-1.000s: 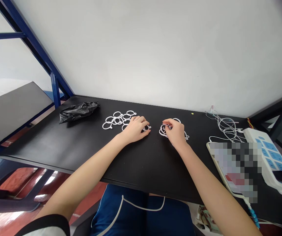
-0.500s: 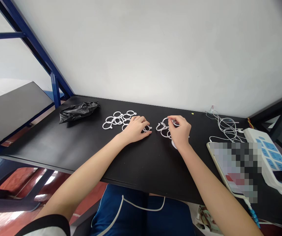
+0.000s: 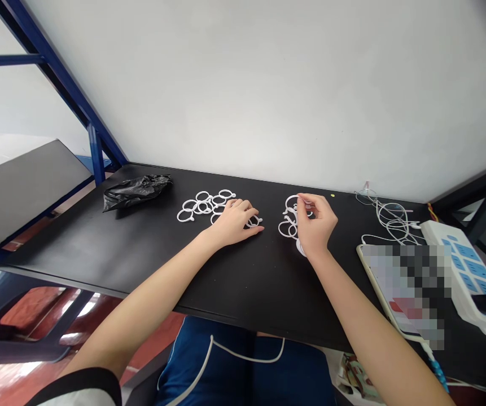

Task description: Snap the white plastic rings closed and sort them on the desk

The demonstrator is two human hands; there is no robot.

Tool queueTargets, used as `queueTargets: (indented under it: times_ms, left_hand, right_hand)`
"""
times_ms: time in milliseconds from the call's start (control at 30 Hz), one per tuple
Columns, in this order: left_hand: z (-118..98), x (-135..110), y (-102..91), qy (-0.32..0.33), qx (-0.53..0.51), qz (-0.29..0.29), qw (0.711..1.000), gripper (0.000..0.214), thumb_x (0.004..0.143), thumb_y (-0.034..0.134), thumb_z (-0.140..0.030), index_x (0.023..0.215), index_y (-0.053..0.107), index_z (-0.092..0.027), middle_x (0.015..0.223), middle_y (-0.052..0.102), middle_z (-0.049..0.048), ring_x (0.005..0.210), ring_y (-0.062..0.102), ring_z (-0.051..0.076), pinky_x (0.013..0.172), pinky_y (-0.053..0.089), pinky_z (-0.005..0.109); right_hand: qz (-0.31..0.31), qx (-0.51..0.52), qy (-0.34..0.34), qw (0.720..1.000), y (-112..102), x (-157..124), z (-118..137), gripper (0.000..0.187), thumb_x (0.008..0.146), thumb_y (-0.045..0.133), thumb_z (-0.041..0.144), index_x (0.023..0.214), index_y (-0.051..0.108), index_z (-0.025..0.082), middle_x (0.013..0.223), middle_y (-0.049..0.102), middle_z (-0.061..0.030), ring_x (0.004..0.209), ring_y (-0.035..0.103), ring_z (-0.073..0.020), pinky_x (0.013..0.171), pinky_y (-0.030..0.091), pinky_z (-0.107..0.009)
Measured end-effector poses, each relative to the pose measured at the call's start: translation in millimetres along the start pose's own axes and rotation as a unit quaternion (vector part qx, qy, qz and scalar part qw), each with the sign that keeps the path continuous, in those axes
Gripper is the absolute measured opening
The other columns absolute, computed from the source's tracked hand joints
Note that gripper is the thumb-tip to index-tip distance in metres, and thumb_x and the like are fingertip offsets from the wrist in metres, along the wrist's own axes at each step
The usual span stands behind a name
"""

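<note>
Several loose white plastic rings (image 3: 202, 205) lie spread on the black table (image 3: 141, 248). My left hand (image 3: 235, 221) rests on the right end of that group, fingers curled down over one ring (image 3: 254, 221). My right hand (image 3: 315, 228) is lifted slightly and pinches the top of a linked bunch of white rings (image 3: 290, 217) that hangs from its fingertips, with the lowest rings near the table.
A crumpled black plastic bag (image 3: 135, 190) lies at the back left. Tangled white cables (image 3: 389, 217) and a white power strip (image 3: 465, 273) sit at the right, beside a tablet (image 3: 403, 282). A blue metal frame (image 3: 77, 107) rises at the left.
My right hand has lifted the linked bunch of rings off the table and shifted a little to the right. My left hand has stayed on its ring.
</note>
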State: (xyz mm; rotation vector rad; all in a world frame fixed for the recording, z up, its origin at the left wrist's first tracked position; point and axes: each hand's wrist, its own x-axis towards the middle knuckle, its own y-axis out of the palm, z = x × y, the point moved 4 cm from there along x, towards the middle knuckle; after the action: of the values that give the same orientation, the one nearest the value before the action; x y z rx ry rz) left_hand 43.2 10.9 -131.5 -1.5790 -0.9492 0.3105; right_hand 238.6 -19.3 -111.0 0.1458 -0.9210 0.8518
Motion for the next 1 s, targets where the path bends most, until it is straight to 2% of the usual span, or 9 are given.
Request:
queueTargets:
  times_ms: [133,233,333,500,600,733,900,1000]
  left_hand:
    - [-9,0,-9.4,-0.004,-0.05,-0.067,0.996,0.044,0.096,0.045,-0.049,0.121,0.055,-0.015,0.107,0.061,0.0094,0.098,0.056,0.022,0.095,0.038,0.041]
    - [-21,0,-12.7,0.027,-0.121,-0.09,0.988,0.034,0.093,0.052,-0.049,0.103,0.059,-0.017,0.089,0.062,0.0037,0.085,0.057,0.017,0.087,0.039,0.035]
    - [-26,0,-9.0,0.025,-0.184,-0.089,0.979,0.026,0.092,0.056,-0.045,0.093,0.058,-0.018,0.075,0.059,-0.0016,0.071,0.054,0.012,0.082,0.04,0.031]
    - [-23,2,-1.9,-0.016,-0.254,-0.106,0.961,0.019,0.092,0.057,-0.038,0.096,0.053,-0.019,0.064,0.055,-0.0065,0.056,0.049,0.008,0.068,0.043,0.024]
    - [-22,4,-0.7,0.005,-0.295,-0.088,0.951,0.018,0.094,0.053,-0.035,0.089,0.056,-0.018,0.062,0.057,-0.0052,0.054,0.05,0.008,0.063,0.042,0.022]
    - [-22,5,-1.3,0.007,-0.311,-0.077,0.947,0.018,0.092,0.055,-0.028,0.078,0.058,-0.016,0.059,0.059,-0.0042,0.053,0.052,0.008,0.064,0.043,0.022]
    - [-19,5,0.8,-0.017,-0.31,-0.085,0.947,0.008,0.086,0.06,-0.025,0.086,0.058,-0.017,0.059,0.059,-0.0054,0.054,0.054,0.008,0.064,0.044,0.022]
    - [-19,5,1.5,0.002,-0.3,-0.083,0.95,0.008,0.088,0.056,-0.023,0.085,0.06,-0.017,0.063,0.062,-0.0036,0.058,0.056,0.009,0.065,0.044,0.023]
  right_hand:
    - [0.045,0.075,0.062,0.994,7,-7,-1,0.015,0.088,0.062,0.032,0.095,0.07,0.021,0.087,0.07,-0.0042,0.065,0.067,-0.0155,0.061,0.057,-0.031]
    - [0.078,0.129,0.077,0.986,14,-13,5,0.015,0.086,0.065,0.034,0.094,0.07,0.022,0.085,0.071,-0.0033,0.06,0.068,-0.0156,0.056,0.059,-0.03]
    - [0.101,0.156,0.06,0.981,18,-16,15,0.012,0.086,0.066,0.031,0.093,0.071,0.022,0.083,0.071,-0.0024,0.062,0.071,-0.0166,0.055,0.061,-0.03]
    - [0.145,0.192,0.044,0.97,20,-18,22,0.014,0.09,0.062,0.029,0.1,0.069,0.023,0.092,0.074,-0.0037,0.068,0.072,-0.0171,0.063,0.064,-0.031]
    - [0.155,0.183,0.036,0.97,20,-18,22,0.016,0.092,0.058,0.031,0.1,0.069,0.023,0.094,0.074,-0.0043,0.068,0.072,-0.0166,0.063,0.064,-0.031]
    - [0.14,0.18,0.032,0.973,19,-17,19,0.017,0.093,0.056,0.03,0.102,0.069,0.023,0.094,0.073,-0.0037,0.066,0.071,-0.0145,0.061,0.063,-0.03]
    - [0.143,0.187,0.051,0.971,19,-18,21,0.02,0.094,0.053,0.035,0.103,0.067,0.023,0.094,0.072,-0.0034,0.064,0.07,-0.014,0.059,0.062,-0.03]
    - [0.165,0.181,0.058,0.968,21,-20,24,0.023,0.094,0.052,0.038,0.106,0.066,0.023,0.095,0.072,-0.0042,0.064,0.07,-0.0138,0.06,0.062,-0.03]
